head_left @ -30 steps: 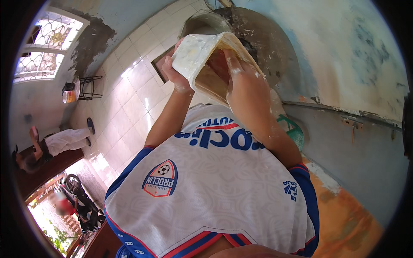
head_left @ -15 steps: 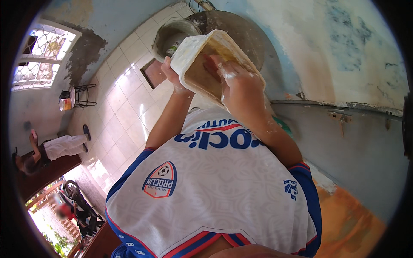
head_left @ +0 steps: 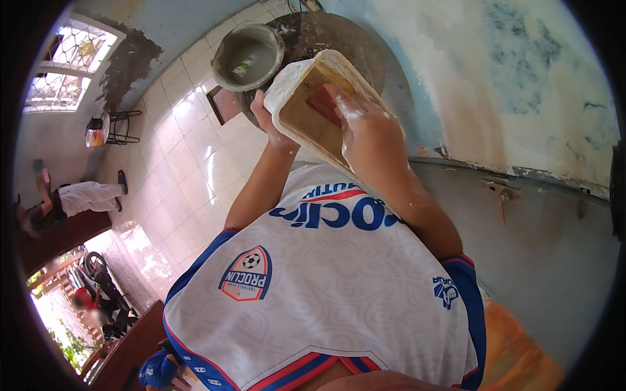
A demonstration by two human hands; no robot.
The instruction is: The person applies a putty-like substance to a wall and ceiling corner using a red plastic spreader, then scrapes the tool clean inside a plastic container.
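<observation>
A worn whitish rectangular plastic tub (head_left: 285, 83) is held tilted in front of my chest, its inside stained yellow and brown. My left hand (head_left: 277, 127) grips it by the near left side, thumb up along the outer wall. My right hand (head_left: 368, 127), smeared with white paste, reaches over the right rim into the tub. Its fingers close on a reddish flat piece (head_left: 321, 104) pressed against the inner wall; the hand hides much of that piece, and I cannot tell its kind.
Beyond the tub a grey bucket (head_left: 248, 57) with a small item inside stands beside a large round dark surface (head_left: 313, 32). A patchy wall (head_left: 495, 85) rises on the right. At far left are a stool (head_left: 122, 127), a standing person (head_left: 72, 199) and a doorway; someone in blue (head_left: 158, 369) is lower left.
My view has shifted, so the bucket sits further left and clear of the tub. My right hand has moved slightly inside the tub. A person in blue has come into view at lower left.
</observation>
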